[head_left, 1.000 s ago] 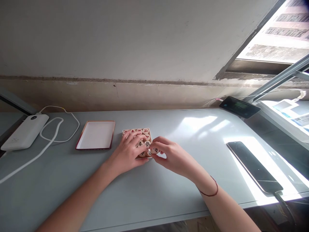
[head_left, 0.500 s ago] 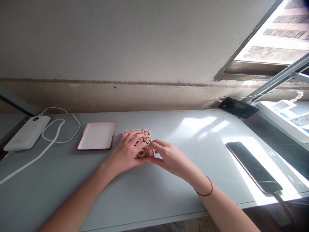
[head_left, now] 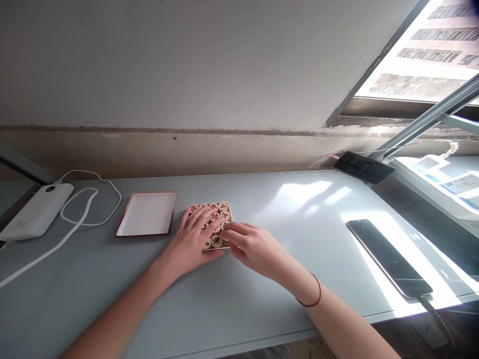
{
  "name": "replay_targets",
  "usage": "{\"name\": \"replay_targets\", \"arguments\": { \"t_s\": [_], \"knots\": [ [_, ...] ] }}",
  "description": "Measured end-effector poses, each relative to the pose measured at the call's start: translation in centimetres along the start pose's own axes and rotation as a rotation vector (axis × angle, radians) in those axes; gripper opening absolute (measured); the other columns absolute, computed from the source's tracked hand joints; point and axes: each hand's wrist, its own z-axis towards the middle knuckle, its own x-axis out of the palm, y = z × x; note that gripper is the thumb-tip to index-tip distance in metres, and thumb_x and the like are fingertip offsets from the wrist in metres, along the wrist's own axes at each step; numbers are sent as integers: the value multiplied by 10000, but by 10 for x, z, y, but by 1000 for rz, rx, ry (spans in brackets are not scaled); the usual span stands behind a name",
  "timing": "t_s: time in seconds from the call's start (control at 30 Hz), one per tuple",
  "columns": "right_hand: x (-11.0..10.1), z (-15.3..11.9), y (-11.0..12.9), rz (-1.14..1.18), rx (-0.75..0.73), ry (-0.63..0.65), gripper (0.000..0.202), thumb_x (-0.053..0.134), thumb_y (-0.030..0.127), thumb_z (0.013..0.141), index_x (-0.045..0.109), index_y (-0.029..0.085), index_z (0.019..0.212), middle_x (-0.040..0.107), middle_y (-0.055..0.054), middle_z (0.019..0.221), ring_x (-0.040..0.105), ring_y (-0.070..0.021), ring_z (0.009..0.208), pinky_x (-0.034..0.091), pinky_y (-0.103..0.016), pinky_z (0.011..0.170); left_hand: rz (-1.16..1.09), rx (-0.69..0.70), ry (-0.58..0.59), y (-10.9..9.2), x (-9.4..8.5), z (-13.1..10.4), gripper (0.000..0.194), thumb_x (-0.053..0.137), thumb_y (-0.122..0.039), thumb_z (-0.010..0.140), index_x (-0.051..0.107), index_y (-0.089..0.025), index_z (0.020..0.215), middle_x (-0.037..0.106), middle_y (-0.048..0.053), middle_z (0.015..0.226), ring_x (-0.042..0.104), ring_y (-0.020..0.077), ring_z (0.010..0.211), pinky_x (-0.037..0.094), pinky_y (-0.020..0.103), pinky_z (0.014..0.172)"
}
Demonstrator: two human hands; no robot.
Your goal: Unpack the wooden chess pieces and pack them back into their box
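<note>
My left hand (head_left: 190, 243) is spread over an open box (head_left: 231, 210) of Chinese chess pieces (head_left: 214, 217), midway between the worktop's (head_left: 292, 284) back and front edges. Red-marked discs fill the rows toward the back edge, black-marked ones the nearer rows. My right hand (head_left: 258, 247) has its fingers drawn together at the box's near right corner; I can't tell whether they pinch a piece. The upturned lid (head_left: 146, 214), white inside, lies nearer the worktop's left edge.

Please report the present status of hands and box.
Left hand spread over box of round pieces, hiding some. Right hand at box's near right corner. Its grip unclear.
</note>
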Motion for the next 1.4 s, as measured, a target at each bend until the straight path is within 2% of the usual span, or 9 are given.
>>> {"name": "replay_targets", "arguments": {
  "t_s": [0.27,0.5,0.67,0.83,0.93,1.03,1.17,1.27,1.4],
  "knots": [
    [1,1,1,-49,11,-22,186,426,80,875,572,195,861,620,-28,792,530,-129,634,320,-245,487,12,9,-23,0,1,-2,586,583,-426,854,428,-222,1381,414,138,1456,307,321,1383,180,567,1135],
    [0,0,-1,74,49,42,175,494,90,853,622,201,900,651,-47,936,630,-147,759,474,-258,626,-6,12,-50,2,4,1,599,590,-455,846,437,-209,1370,437,148,1428,356,314,1348,197,555,1131],
    [0,1,-3,104,76,-8,166,491,117,860,636,198,865,651,-51,940,603,-123,672,476,-251,615,-49,20,-80,9,-10,2,759,623,-601,770,405,-225,1392,441,147,1420,377,345,1315,269,538,1095],
    [-3,3,-4,108,127,-117,151,469,202,910,620,205,921,647,-52,951,553,-100,611,452,-236,575,70,-374,-204,37,-40,-3,410,417,-473,926,579,-185,1169,620,127,1146,575,279,1057,455,396,875],
    [-3,4,-7,116,139,-134,154,462,223,921,616,209,920,649,-51,938,557,-98,601,438,-231,548,92,-665,-19,54,-51,-11,358,458,-484,878,636,-178,933,673,89,899,633,238,754,443,309,612],
    [-2,4,-9,127,150,-155,168,455,235,925,621,210,916,654,-57,933,568,-101,595,437,-235,530,41,-701,119,59,-61,-14,343,413,-366,886,556,-201,622,637,27,669,568,171,562,342,264,515],
    [-2,6,-9,172,158,-294,177,453,251,927,618,216,982,653,-84,975,613,-153,737,484,-263,567,62,-616,-279,46,-76,-10,281,387,-289,901,540,-208,680,615,11,676,543,163,605,354,282,598],
    [-1,7,-8,283,248,-394,282,488,325,919,533,229,1180,608,-131,1146,615,-207,914,535,-318,655,-314,-681,-639,32,-80,-7,247,426,-422,922,570,-223,896,635,11,793,561,158,674,409,269,620],
    [2,8,-10,701,341,-332,542,474,430,922,284,264,1402,501,-154,1330,602,-202,1029,549,-355,782,-1090,-765,-565,19,-68,-1,427,514,-619,825,584,-207,914,625,9,755,562,143,633,443,244,551]
  ]
}}
